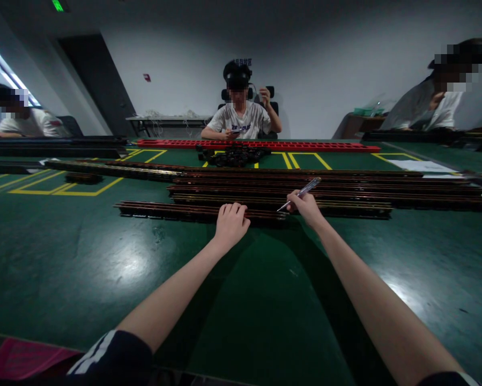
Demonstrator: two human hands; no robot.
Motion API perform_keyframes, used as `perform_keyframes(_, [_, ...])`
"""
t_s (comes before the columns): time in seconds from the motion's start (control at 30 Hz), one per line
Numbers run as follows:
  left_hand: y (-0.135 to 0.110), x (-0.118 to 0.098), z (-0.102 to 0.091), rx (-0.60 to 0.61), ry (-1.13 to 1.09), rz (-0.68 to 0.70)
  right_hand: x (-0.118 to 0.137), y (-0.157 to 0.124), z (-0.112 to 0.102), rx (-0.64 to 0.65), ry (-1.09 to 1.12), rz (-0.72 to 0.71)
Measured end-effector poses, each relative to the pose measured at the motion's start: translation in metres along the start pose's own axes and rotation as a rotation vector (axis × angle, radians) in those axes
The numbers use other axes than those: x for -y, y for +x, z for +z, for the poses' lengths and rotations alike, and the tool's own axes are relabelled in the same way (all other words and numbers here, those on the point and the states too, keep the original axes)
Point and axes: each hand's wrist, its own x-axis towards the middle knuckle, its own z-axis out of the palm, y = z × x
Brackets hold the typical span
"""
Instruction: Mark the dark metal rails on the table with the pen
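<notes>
My left hand (231,225) is closed over a long dark slotted strip (164,210), close to its right end, with the fingers bent over the top. The strip lies flat on the green table (104,300). My right hand (305,208) grips a slim screwdriver (308,186) with a clear handle. Its thin metal tip points down and left, just above the strip's right end; whether it touches is too small to tell. Directly behind the strip lies a pile of similar long dark strips (345,190) with reddish-brown edges.
Further back are a long red slotted rail (305,146) and a heap of small black parts (236,155). White paper (421,166) lies at the right. Yellow tape lines mark the table. A person (241,115) sits opposite; others sit left and right.
</notes>
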Motion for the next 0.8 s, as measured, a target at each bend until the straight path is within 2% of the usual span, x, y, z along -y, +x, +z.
perform_keyframes(0.6, [-0.001, 0.001, 0.001, -0.014, -0.015, 0.004, -0.006, -0.001, -0.015, -0.087, 0.052, -0.008])
perform_keyframes(0.8, [-0.001, 0.003, 0.001, -0.006, -0.041, 0.014, -0.002, -0.007, -0.023, -0.228, 0.076, -0.008])
